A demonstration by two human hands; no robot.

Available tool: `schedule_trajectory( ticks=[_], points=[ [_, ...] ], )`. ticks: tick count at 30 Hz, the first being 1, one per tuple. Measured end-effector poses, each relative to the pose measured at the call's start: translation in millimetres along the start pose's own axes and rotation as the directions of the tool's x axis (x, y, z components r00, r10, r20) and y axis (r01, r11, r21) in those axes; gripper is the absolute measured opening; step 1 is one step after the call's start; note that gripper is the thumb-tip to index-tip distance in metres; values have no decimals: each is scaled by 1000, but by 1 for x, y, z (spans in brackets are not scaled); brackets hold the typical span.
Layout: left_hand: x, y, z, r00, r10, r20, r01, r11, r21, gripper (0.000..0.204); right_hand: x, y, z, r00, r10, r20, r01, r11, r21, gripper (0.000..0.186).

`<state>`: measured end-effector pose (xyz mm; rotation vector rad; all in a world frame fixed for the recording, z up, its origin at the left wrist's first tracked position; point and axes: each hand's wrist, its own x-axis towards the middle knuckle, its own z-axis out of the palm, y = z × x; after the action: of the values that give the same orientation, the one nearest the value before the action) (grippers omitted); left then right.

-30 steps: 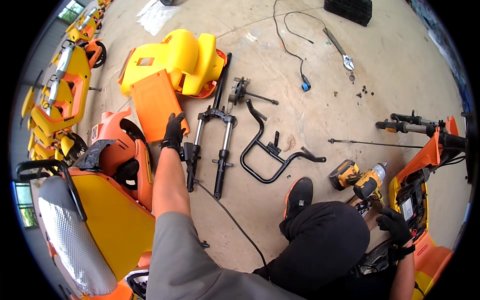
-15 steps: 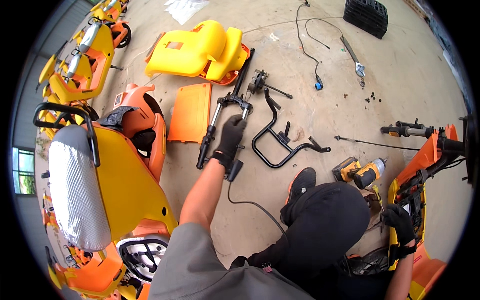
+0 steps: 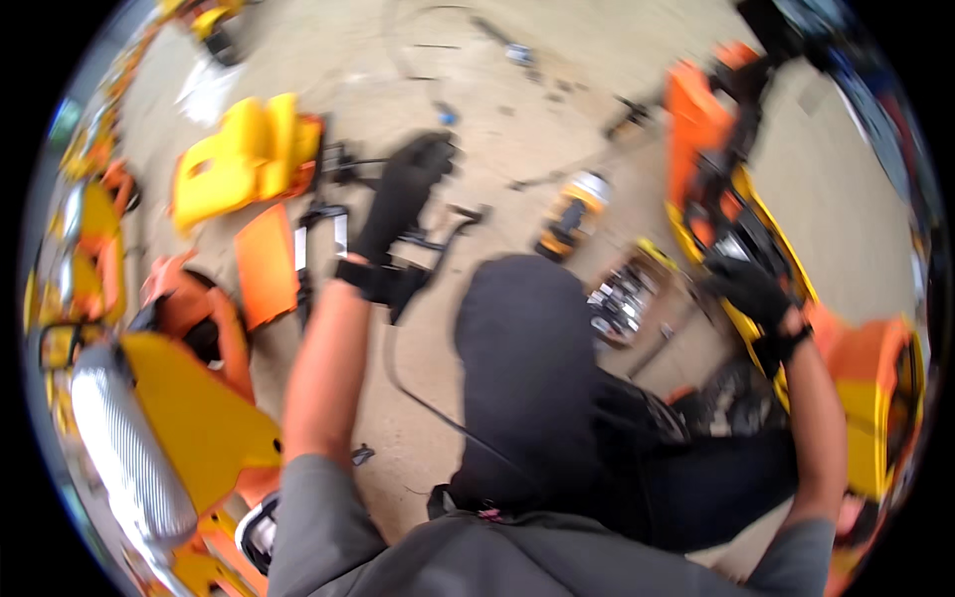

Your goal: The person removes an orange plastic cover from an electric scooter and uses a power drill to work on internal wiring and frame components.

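Over black frame (image 3: 450, 247), left grip (image 3: 408, 187); near scooter body (image 3: 858, 360), right grip (image 3: 748, 289).

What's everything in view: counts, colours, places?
Parked scooters: several, yellow, left
Near scooter: 1, yellow, lower left
Opened scooter: 1, orange/yellow, right
Sheet: 1, white, upper left
Shell: 1, yellow, upper left
Panel: 1, orange, below shell
Fork: 1, silver, beside panel
Bent frame: 1, black, centre
Drill: 1, yellow, above box
Box: 1, brown, centre right
Wrench: 1, grey, top
Cable: 1, black, lower centre
Trousers: 1, black, lower centre
Left hand: 1, black-gloved, centre
Right hand: 1, black-gloved, right
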<state>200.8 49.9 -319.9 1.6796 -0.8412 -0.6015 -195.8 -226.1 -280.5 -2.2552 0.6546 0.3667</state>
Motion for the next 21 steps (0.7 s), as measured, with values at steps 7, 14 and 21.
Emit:
schedule_trajectory(
  ticks=[7, 14, 21],
  points=[
    [64, 152, 86, 865, 254, 432, -363, 912, 193, 37, -42, 100, -15, 991, 34, -127, -51, 990, -135, 34],
    [111, 170, 200, 582, 182, 792, -554, 802, 223, 37, -90, 144, -1, 954, 161, -254, -187, 979, -85, 32],
    [20, 114, 270, 431, -230, 873, -634, 610, 474, 36, -113, 213, 35, 959, 277, -57, -280, 909, -308, 35]
  ],
)
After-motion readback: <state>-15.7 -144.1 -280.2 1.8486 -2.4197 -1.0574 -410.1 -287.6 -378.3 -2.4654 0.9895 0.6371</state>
